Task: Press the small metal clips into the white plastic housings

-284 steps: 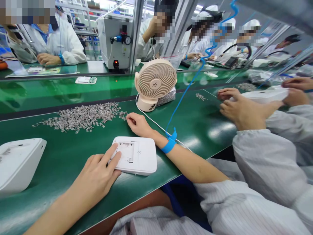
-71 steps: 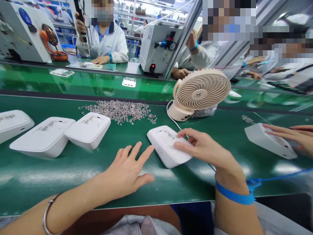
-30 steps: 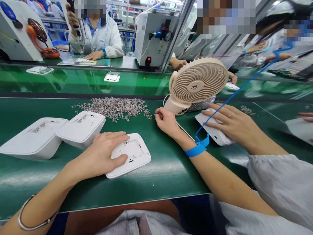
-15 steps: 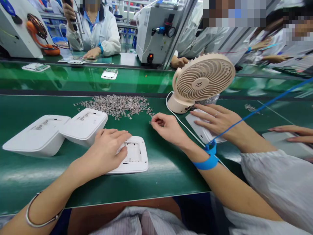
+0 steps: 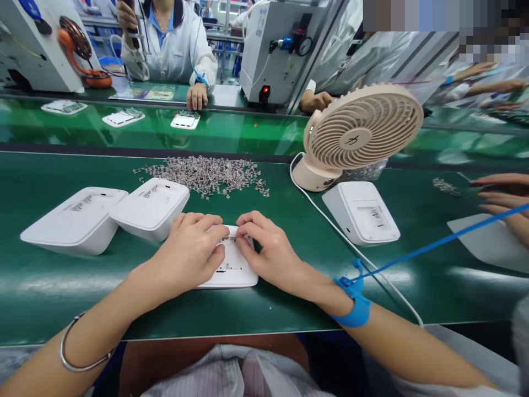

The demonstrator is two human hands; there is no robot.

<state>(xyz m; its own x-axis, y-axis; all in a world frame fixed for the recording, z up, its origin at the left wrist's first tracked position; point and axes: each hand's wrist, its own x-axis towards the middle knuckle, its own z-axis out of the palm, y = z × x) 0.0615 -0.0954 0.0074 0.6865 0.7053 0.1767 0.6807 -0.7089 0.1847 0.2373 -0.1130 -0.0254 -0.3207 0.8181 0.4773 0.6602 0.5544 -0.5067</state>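
A white plastic housing (image 5: 235,259) with a rectangular recess lies on the green table in front of me. My left hand (image 5: 194,251) holds it down from the left, its thumb and fingertips by the recess. From the right, my right hand (image 5: 270,248) reaches into the recess's upper edge with bent fingers. Its fingertips hide most of the small metal clip there. Behind both hands spreads a loose pile of small metal clips (image 5: 210,173). Two more white housings (image 5: 151,204) stand at the left, one overlapping the other, with metal clips in their recesses.
A beige fan (image 5: 359,138) with a white cable (image 5: 318,207) stands right of the pile. Another white housing (image 5: 367,212) sits beside it. A blue wrist strap cord (image 5: 433,245) crosses rightward. A co-worker's hand (image 5: 506,198) is at far right; boards lie on the belt (image 5: 231,129) behind.
My right hand has moved from the pile's edge to the housing's recess. The neighbour's hand has left the housing by the fan. Across the belt, a person's hand now touches a board.
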